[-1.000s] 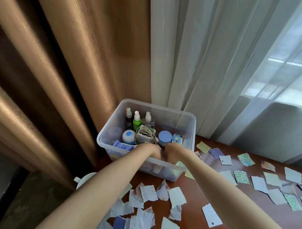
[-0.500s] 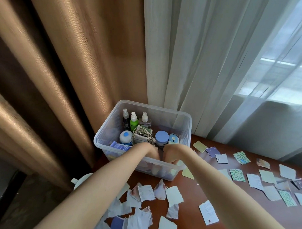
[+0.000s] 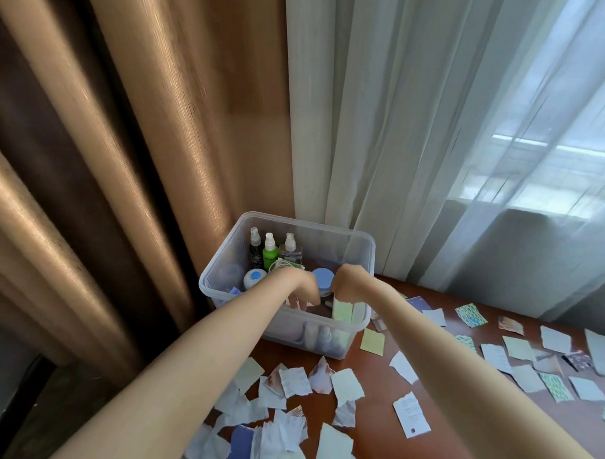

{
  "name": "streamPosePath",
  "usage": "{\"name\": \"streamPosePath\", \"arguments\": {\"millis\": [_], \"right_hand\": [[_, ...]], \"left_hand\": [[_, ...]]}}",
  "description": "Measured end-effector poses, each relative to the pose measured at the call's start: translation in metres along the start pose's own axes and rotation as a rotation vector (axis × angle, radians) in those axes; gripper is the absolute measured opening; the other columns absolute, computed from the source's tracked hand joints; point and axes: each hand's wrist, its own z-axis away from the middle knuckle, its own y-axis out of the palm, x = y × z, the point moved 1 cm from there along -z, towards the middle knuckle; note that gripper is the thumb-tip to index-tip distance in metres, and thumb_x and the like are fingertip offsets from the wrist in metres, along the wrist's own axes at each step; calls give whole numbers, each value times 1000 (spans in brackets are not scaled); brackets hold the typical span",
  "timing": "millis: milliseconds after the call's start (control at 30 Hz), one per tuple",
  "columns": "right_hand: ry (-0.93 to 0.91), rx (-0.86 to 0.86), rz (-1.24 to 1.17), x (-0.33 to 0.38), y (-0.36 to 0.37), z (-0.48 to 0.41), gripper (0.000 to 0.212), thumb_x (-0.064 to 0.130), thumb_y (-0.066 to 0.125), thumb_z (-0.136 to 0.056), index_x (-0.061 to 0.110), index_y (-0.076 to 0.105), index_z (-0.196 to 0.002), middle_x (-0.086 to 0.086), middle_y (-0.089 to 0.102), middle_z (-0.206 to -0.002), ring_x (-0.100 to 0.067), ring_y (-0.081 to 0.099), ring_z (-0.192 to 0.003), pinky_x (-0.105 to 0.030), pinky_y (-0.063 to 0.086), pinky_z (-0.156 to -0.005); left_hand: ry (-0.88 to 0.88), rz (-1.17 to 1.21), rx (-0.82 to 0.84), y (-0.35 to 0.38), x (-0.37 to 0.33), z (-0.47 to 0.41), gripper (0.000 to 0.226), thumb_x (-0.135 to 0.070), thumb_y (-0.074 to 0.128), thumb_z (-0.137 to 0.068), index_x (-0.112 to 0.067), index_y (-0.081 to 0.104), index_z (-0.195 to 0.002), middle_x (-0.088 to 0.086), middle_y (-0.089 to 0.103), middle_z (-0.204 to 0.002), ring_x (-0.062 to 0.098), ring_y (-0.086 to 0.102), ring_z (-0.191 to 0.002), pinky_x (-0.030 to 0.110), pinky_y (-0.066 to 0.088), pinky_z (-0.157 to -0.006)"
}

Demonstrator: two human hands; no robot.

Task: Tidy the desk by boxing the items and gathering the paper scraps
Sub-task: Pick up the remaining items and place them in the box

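The clear plastic box (image 3: 311, 223) stands at the far left corner of the brown desk (image 3: 370, 403), backed against the brown curtain (image 3: 125, 154) and the sheer white curtain (image 3: 400, 129), its long axis running roughly left to right across the view. It already holds items: a green spray bottle (image 3: 270, 257) upright among two others at the back, a blue-lidded jar (image 3: 322, 277) and a white jar with a blue dot (image 3: 255, 278). Both hands hang over the box's near half, close together, wrists bent so the fingers point down inside. The left hand (image 3: 301, 285) hides its fingers behind its own back, so I cannot tell whether it holds anything. Pale green slips (image 3: 341, 311) show directly under the right hand (image 3: 348, 281), but whether that hand pinches them or they merely stand in the box cannot be told. The boxing looks largely done; the paper scraps are mostly ungathered. They all lie on the desk nearer the person than the box. A heap of torn scraps (image 3: 280, 431) sits by the near left edge below the left forearm, and a loose spread of slips (image 3: 516, 348) runs off to the right, well apart from the box. So the coming reach is likely back toward the body: the left hand is nearer the heap, the right hand nearer the spread, with one yellow-green scrap (image 3: 372, 341) just beside the box's right end as the closest pick.
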Motion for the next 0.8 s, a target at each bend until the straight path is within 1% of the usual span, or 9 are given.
{"name": "streamPosePath", "arguments": {"millis": [67, 133, 267, 400, 500, 533, 600, 667, 800], "right_hand": [[-27, -103, -39, -4, -6, 9, 33, 2, 44, -92, 0, 60, -121, -15, 63, -114, -25, 61, -91, -26, 52, -71], [-63, -190, -23, -9, -12, 20, 33, 1, 43, -90, 1, 63, -117, -15, 64, -117, -29, 61, -102, -31, 52, -82], [-63, -349, -47, -20, -18, 43, 28, 4, 48, -88, 6, 67, -108, -14, 67, -106, -30, 60, -89, -30, 47, -68], [-42, -437, -83, -35, -20, 72, 34, 3, 46, -85, 9, 65, -112, -12, 64, -114, -31, 60, -103, -34, 52, -80], [6, -442, -65, -50, -21, 90, 16, 2, 43, -81, 9, 58, -82, -12, 58, -93, -34, 55, -94, -29, 37, -64], [29, -442, -53, -57, -21, 95, 13, 2, 43, -80, 7, 55, -81, -12, 57, -92, -35, 55, -93, -28, 35, -62], [56, -442, -38, -68, -20, 102, 22, 3, 44, -80, 4, 57, -97, -13, 60, -103, -34, 55, -99, -30, 38, -64], [81, -421, -21, -81, -17, 109, 30, 8, 46, -84, 7, 56, -112, -14, 58, -113, -32, 53, -105, -35, 46, -75], [136, -316, 13, -112, -5, 124, 40, 20, 51, -88, 7, 47, -126, -18, 50, -123, -36, 48, -116, -37, 43, -91]], "left_hand": [[25, -1, -81, -4, -2, 9, 36, -23, 44, -96, -6, 53, -126, 8, 62, -112, 16, 56, -78, 27, 45, -66], [50, 15, -165, -6, -5, 18, 33, -21, 46, -95, -2, 58, -119, 9, 58, -98, 17, 51, -69, 27, 42, -60], [124, 34, -318, -6, -16, 35, 33, -22, 46, -94, -3, 64, -113, 13, 64, -111, 26, 61, -98, 30, 45, -77], [205, 94, -456, -2, -35, 50, 29, -14, 48, -92, -11, 66, -114, 9, 62, -123, 25, 56, -115, 31, 45, -92], [262, 132, -531, 3, -52, 59, 28, -13, 48, -91, -16, 66, -112, 5, 60, -126, 24, 54, -117, 32, 44, -97], [277, 136, -550, 6, -58, 61, 28, -13, 48, -90, -17, 65, -112, 4, 59, -126, 24, 53, -118, 32, 44, -97], [305, 160, -582, 11, -69, 64, 28, -13, 49, -90, -18, 63, -113, 4, 59, -125, 23, 53, -118, 32, 44, -95], [347, 166, -592, 18, -83, 67, 32, -14, 49, -88, -18, 58, -118, 7, 56, -127, 25, 52, -118, 33, 44, -96], [444, 131, -566, 38, -113, 72, 49, -20, 51, -90, -19, 39, -137, 12, 38, -141, 29, 41, -129, 37, 36, -106]]}}
